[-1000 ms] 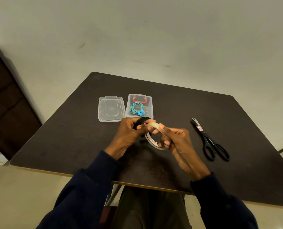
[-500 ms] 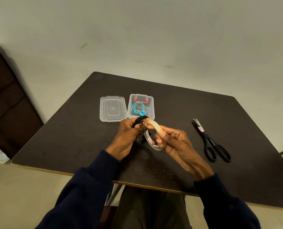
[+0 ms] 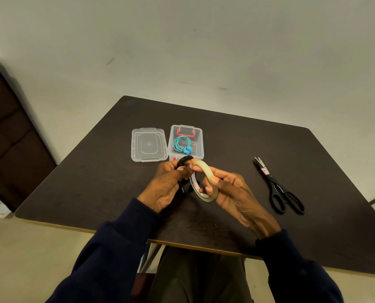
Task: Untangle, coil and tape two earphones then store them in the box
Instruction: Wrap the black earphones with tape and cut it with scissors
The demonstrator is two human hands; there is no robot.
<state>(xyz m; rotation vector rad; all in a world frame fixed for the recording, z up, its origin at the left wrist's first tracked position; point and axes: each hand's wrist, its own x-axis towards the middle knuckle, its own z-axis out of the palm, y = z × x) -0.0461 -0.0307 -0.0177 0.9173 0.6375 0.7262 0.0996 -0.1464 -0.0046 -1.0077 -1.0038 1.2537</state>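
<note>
A dark brown wooden table (image 3: 90, 171) carries everything, and a person in dark navy sleeves (image 3: 116, 254) reaches over its near edge with both hands. Black-handled scissors (image 3: 279, 190) lie shut on the right side of the table, well apart from the hands, tips pointing away. A small red and blue label (image 3: 265, 171) sits on the blade, its writing too small to read. At the far middle of the table a clear plastic lid (image 3: 149, 144) lies flat. Just beside it on the right is the clear rectangular plastic box (image 3: 201, 141), open, with a red handle piece (image 3: 186, 134) at its far end. Inside the box lies one coiled teal earphone (image 3: 181, 143), its blue earbuds (image 3: 187, 150) at the near side of the coil. Just in front of the box the right hand (image 3: 232, 193) holds a roll of pale beige tape (image 3: 204, 167) upright above the table, its grip curled round the ring with fingertips through the hole. Red print runs along the roll's white inner core, but it cannot be read. The left hand (image 3: 167, 186) has its grip clenched on the coiled black earphone (image 3: 184, 160), pinched between thumb and fingers right against the far edge of the roll. A short black end hangs below the palm.
</note>
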